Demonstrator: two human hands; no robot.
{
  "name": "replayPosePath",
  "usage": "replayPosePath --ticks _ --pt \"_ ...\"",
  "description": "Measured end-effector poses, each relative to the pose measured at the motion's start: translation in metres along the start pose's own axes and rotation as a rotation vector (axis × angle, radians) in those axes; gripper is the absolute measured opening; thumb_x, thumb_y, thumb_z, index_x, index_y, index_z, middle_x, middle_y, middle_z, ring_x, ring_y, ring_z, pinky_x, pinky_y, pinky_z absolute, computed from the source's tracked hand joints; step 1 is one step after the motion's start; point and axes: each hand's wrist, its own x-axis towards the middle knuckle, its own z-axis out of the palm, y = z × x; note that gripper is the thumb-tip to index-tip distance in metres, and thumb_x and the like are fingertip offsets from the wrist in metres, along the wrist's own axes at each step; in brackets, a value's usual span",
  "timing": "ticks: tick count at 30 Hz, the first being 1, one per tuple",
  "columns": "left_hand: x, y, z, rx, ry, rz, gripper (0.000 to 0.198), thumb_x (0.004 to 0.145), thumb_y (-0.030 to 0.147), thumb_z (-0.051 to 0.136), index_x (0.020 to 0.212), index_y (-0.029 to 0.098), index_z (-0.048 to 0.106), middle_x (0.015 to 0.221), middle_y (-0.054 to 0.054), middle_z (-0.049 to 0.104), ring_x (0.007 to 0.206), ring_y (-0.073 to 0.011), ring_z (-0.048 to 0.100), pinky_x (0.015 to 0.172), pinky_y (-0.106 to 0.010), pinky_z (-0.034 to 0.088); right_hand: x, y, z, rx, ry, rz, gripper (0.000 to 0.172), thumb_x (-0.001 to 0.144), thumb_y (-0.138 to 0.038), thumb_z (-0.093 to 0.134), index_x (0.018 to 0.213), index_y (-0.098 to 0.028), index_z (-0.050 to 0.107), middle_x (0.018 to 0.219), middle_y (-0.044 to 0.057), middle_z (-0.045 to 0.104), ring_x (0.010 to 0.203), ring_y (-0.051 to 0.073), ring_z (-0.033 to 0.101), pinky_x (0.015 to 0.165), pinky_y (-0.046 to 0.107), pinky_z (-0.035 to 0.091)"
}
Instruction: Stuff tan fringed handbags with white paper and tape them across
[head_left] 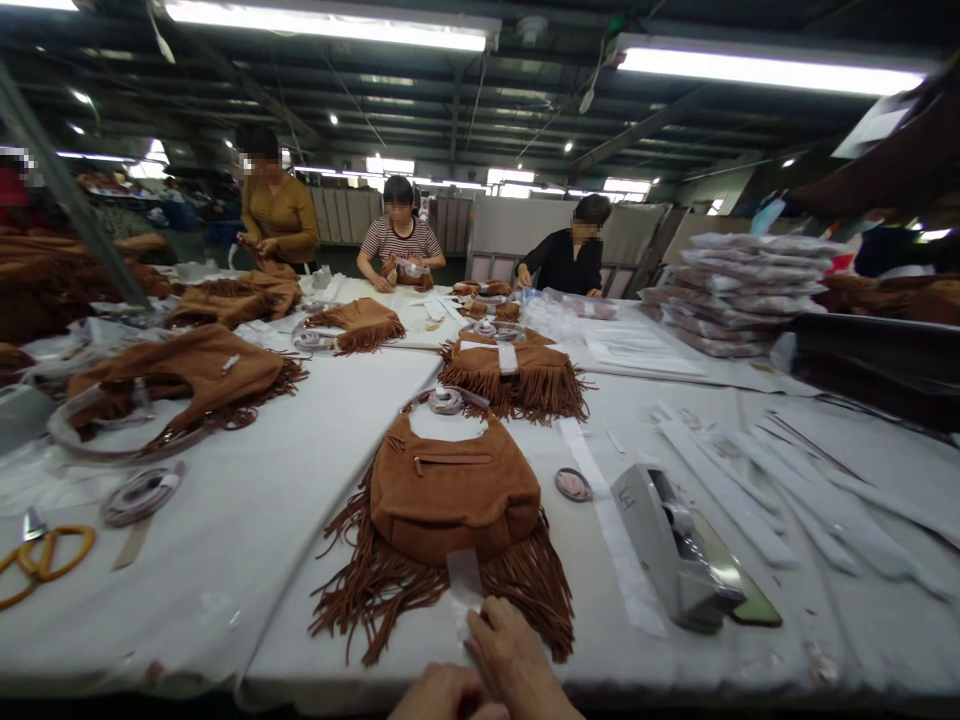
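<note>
A brown suede fringed handbag (454, 485) lies flat in front of me, its zipped side up and its fringe spread to both sides. A pale, partly see-through strip (465, 572) runs from the bag's lower edge down toward me, between the tassels. Bent over the near end of this strip are the fingers of my right hand (512, 652), pinching it. My left hand (441, 692) is just beside it at the picture's lower edge, fingers curled. What my left fingers hold is hidden, and part of that hand is cut off.
Right of the bag stand a grey tape dispenser (671, 550) and white strips (727, 490). Orange-handled scissors (45, 560) and a coiled strap (142, 492) lie left. More fringed bags (514, 370) lie beyond. Wrapped packages (739, 290) are stacked far right. Several people work across the table.
</note>
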Motion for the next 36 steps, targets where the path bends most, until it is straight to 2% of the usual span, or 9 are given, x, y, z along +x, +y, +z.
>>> replayPosePath --ticks 4,6,11,15,21,26,31,33,36 --pt "0.006 -0.008 -0.040 0.696 0.575 -0.057 0.062 0.076 0.042 0.065 0.133 0.024 0.047 0.136 -0.015 0.045 0.130 -0.0391 0.032 0.106 -0.056 0.028 -0.006 0.006 0.011 0.041 0.068 -0.038 0.012 0.084 -0.016 0.050 0.078 -0.021 0.059 0.092 0.004 0.061 0.080 0.017 0.053 0.070 0.027 0.040" --pt "0.013 -0.016 -0.056 0.930 0.702 -0.115 0.063 0.077 0.043 0.065 0.133 0.020 0.046 0.139 -0.018 0.041 0.130 -0.0416 0.030 0.104 -0.058 0.030 -0.005 0.005 0.018 0.050 0.161 -0.055 0.020 0.086 -0.011 0.043 0.081 -0.020 0.061 0.101 0.007 0.062 0.089 0.020 0.055 0.075 0.030 0.042" --pt "0.031 -0.022 -0.080 0.990 0.514 -0.244 0.039 0.091 0.031 0.044 0.126 0.014 0.045 0.120 -0.017 0.049 0.102 -0.0285 0.055 0.084 -0.041 0.049 -0.002 -0.002 0.039 0.034 0.291 -0.072 0.046 0.078 0.001 0.038 0.115 -0.017 0.058 0.109 0.011 0.065 0.098 0.024 0.056 0.081 0.036 0.043" --pt "0.040 -0.019 -0.100 0.956 0.313 -0.262 0.036 0.085 0.002 0.032 0.114 0.016 0.047 0.106 -0.013 0.055 0.080 -0.0217 0.064 0.068 -0.033 0.051 -0.002 -0.003 0.031 0.019 0.274 -0.060 0.040 0.081 -0.003 0.041 0.114 -0.017 0.060 0.111 0.011 0.066 0.098 0.024 0.058 0.081 0.036 0.046" --pt "0.051 -0.013 -0.125 0.795 0.238 -0.159 0.045 0.073 -0.004 0.040 0.113 0.018 0.043 0.089 -0.009 0.063 0.085 -0.0233 0.065 0.072 -0.030 0.046 0.003 -0.011 0.000 -0.042 0.194 -0.235 0.045 0.083 -0.004 0.035 0.118 -0.017 0.059 0.124 0.008 0.063 0.111 0.022 0.057 0.088 0.033 0.048" --pt "0.058 0.015 -0.147 0.606 0.255 -0.072 0.032 0.063 -0.002 0.042 0.085 0.022 0.043 0.078 0.001 0.060 0.079 -0.0152 0.060 0.067 -0.022 0.039 0.003 -0.014 0.009 -0.056 0.223 -0.395 0.043 0.083 -0.007 0.036 0.119 -0.014 0.059 0.121 0.009 0.065 0.113 0.021 0.058 0.087 0.031 0.052" --pt "0.059 0.041 -0.161 0.487 0.285 -0.027 0.028 0.061 0.000 0.040 0.077 0.022 0.039 0.068 0.005 0.055 0.070 -0.0134 0.055 0.061 -0.023 0.034 0.017 -0.017 0.043 -0.102 0.067 -0.123 0.035 0.085 -0.008 0.045 0.116 -0.014 0.060 0.115 0.013 0.067 0.106 0.024 0.063 0.086 0.038 0.055" --pt "0.058 0.046 -0.163 0.434 0.288 -0.018 0.028 0.061 0.000 0.040 0.077 0.022 0.039 0.069 0.005 0.055 0.070 -0.0134 0.055 0.061 -0.023 0.033 0.030 -0.016 0.055 -0.097 -0.080 0.027 0.022 0.084 -0.009 0.050 0.096 -0.014 0.067 0.091 0.012 0.072 0.084 0.024 0.068 0.072 0.036 0.057" --pt "0.056 0.050 -0.163 0.351 0.267 -0.024 0.028 0.062 0.001 0.040 0.078 0.023 0.040 0.069 0.005 0.054 0.070 -0.0138 0.054 0.061 -0.024 0.032 0.054 -0.009 0.065 -0.061 -0.210 0.032 0.016 0.085 -0.016 0.058 0.070 -0.014 0.064 0.060 0.003 0.063 0.053 0.015 0.061 0.052 0.027 0.052"
